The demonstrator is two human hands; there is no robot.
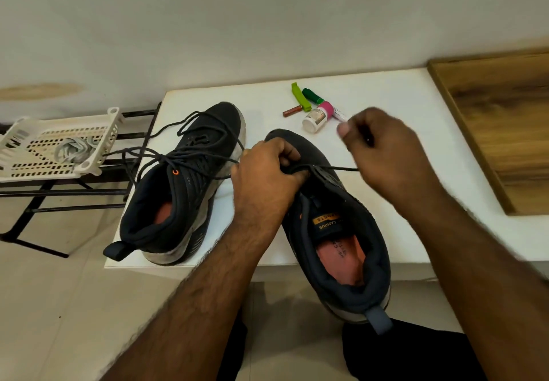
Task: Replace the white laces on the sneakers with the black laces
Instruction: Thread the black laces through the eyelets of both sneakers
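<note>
Two dark sneakers stand on a white table. The left sneaker is threaded with a black lace whose loose ends trail off to the left. The right sneaker overhangs the table's near edge. My left hand grips its front eyelet area, fingers curled on the upper. A black lace runs from there to my right hand, which pinches it and holds it taut to the right. The whitish laces lie bundled in a white plastic basket at the left.
Behind the right sneaker lie a lime green clip, a dark green marker, a small brown tube and a white bottle with a pink band. A wooden board covers the table's right side. A black metal rack carries the basket.
</note>
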